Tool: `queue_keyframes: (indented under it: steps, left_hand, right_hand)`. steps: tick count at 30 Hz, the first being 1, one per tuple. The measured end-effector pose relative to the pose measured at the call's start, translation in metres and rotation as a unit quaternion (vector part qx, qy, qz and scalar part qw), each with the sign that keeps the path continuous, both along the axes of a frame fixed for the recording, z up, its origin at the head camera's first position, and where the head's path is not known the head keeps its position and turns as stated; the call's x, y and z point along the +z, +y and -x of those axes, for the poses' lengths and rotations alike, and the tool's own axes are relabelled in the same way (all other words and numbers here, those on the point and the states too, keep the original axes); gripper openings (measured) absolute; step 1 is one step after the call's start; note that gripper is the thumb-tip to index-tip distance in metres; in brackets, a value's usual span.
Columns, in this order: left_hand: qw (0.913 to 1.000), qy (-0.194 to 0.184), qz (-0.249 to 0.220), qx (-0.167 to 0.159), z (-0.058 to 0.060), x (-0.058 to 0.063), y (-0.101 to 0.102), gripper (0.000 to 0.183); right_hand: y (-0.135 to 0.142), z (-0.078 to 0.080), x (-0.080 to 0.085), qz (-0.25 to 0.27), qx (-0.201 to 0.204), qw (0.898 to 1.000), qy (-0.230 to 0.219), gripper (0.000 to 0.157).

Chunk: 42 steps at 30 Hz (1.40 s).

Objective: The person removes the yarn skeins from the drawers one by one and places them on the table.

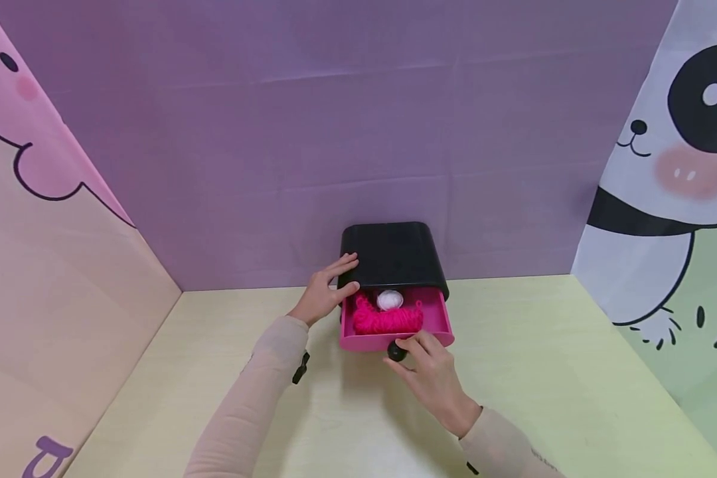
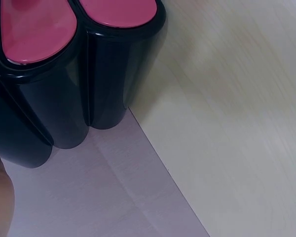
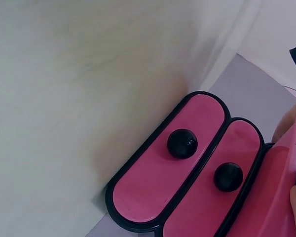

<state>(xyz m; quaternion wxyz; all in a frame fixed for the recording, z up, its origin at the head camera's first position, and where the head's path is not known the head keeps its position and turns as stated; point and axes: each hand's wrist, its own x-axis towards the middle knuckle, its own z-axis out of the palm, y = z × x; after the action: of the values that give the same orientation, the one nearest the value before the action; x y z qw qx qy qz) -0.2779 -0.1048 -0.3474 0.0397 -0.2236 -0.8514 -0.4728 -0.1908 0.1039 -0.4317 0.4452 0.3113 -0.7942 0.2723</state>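
Note:
A small black chest of drawers (image 1: 392,255) stands against the back wall. Its top pink drawer (image 1: 364,343) is pulled out, with a bundle of bright pink yarn (image 1: 388,321) and a white ball (image 1: 390,299) inside. Fingers and thumb of my right hand (image 1: 433,375) pinch the round black knob (image 1: 397,351) on that drawer's front. My left hand (image 1: 321,293) rests against the chest's left side, its fingers extended along the upper edge. In the right wrist view, two lower pink drawers (image 3: 170,163) with black knobs sit closed.
The chest stands on a pale wood-grain table (image 1: 514,358). Behind it rises a purple backdrop (image 1: 305,133). Printed side panels flank the table, a pink figure (image 1: 42,153) on the left and a panda (image 1: 681,186) on the right.

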Motion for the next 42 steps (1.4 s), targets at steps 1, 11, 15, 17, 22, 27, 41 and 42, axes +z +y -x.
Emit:
queue_keyframes:
  steps: [1,11,15,17,22,27,41,42]
  left_hand:
    - [1.0,0.0,-0.003,-0.001,0.0,0.0,0.0,0.051]
    - [1.0,-0.001,-0.007,-0.007,0.001,-0.001,0.0,0.05]
    - [0.9999,-0.006,-0.009,-0.005,0.0,-0.002,-0.001,0.051]
    - [0.9999,-0.007,-0.01,-0.006,0.0,-0.003,-0.001,0.051]
    - [0.9999,-0.007,-0.011,-0.006,0.001,-0.003,0.0,0.051]
    - [0.9999,-0.01,-0.01,-0.004,0.001,-0.002,0.0,0.051]
    - [0.9999,-0.002,-0.014,0.002,0.032,-0.034,-0.007,0.053]
    - [0.9999,-0.001,-0.014,0.003,0.031,-0.033,-0.007,0.053]
  right_hand:
    - [0.0,0.0,0.0,-0.001,0.0,1.0,-0.003,0.046]
    - [0.001,0.0,-0.001,-0.02,0.004,1.0,0.012,0.04]
    - [0.001,-0.002,-0.001,-0.025,0.005,1.0,0.0,0.043]
    - [0.001,-0.003,0.0,-0.026,0.005,1.0,-0.005,0.044]
    - [0.003,-0.006,0.001,-0.026,0.007,1.0,-0.014,0.042]
    - [0.004,-0.008,0.003,-0.025,0.013,0.999,-0.029,0.04]
    - [0.013,-0.015,0.03,-0.011,0.018,1.0,0.001,0.027]
    - [0.015,-0.014,0.035,-0.004,0.023,1.0,0.0,0.023]
